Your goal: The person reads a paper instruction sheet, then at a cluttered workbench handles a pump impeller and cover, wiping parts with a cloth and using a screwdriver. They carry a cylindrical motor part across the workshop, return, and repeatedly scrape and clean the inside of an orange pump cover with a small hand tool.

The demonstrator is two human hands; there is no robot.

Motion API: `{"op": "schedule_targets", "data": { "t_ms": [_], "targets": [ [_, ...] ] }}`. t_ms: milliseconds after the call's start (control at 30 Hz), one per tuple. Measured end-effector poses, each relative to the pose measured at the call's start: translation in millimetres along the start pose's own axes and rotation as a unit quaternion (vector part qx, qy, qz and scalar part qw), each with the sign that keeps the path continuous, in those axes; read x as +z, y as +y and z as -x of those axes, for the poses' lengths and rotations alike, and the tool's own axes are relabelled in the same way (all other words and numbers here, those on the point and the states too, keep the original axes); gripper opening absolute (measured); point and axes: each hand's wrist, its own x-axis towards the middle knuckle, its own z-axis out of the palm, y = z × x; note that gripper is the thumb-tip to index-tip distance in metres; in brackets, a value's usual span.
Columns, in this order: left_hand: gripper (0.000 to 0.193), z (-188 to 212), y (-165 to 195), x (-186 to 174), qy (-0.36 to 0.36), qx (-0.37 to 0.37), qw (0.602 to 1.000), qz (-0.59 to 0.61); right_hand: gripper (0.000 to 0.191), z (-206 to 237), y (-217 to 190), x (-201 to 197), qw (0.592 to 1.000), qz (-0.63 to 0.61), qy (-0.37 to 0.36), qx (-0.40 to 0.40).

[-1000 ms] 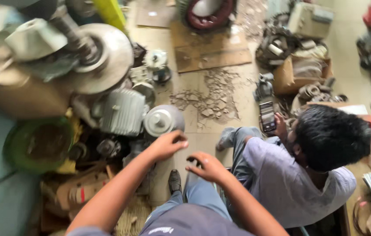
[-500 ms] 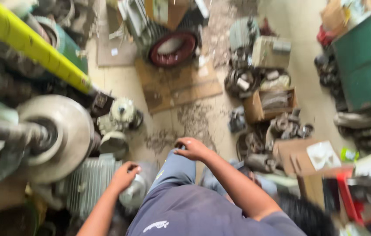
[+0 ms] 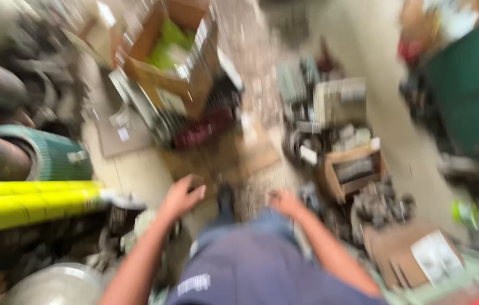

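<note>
The whole view is smeared by motion. My left hand point(image 3: 182, 197) hangs out in front of me above the floor, fingers a little apart and holding nothing. It is nearest a yellow bar point(image 3: 30, 203) that pokes in from the left. My right hand point(image 3: 285, 203) is held out to the right of my knee, also with nothing visible in it; its fingers are too blurred to read. Between the hands are my blue trouser legs point(image 3: 250, 231) and a dark shoe point(image 3: 226, 197).
A green ribbed motor point(image 3: 58, 158) and a round metal disc point(image 3: 53, 285) lie at the left. An open cardboard box point(image 3: 166, 62) stands ahead, a smaller box point(image 3: 352, 169) among metal parts at the right, and a green cabinet point(image 3: 471, 96) at the far right.
The view has swung forward and right and blurred. The seated person has left the picture. Both my hands stay out in front, empty.
</note>
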Motion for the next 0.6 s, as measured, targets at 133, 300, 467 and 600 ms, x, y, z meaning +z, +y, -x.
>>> {"op": "schedule_targets", "data": {
  "t_ms": [133, 300, 467, 600],
  "targets": [
    [0.043, -121, 95, -26, -0.063, 0.059, 0.996, -0.023, 0.043, -36, 32, -75, 0.993, -0.048, 0.103, 0.033],
    [0.042, -261, 189, -20, -0.059, 0.135, 0.989, -0.020, 0.042, -115, 56, -192, 0.990, -0.046, 0.126, 0.032],
    [0.045, -382, 235, -10, -0.065, 0.137, 0.988, -0.031, 0.038, -262, 57, -292, 0.991, 0.022, 0.109, -0.071],
    [0.051, -442, 266, -20, -0.044, 0.083, 0.995, -0.034, 0.037, -355, 14, -368, 0.982, 0.036, 0.078, -0.167]
  ]
}}
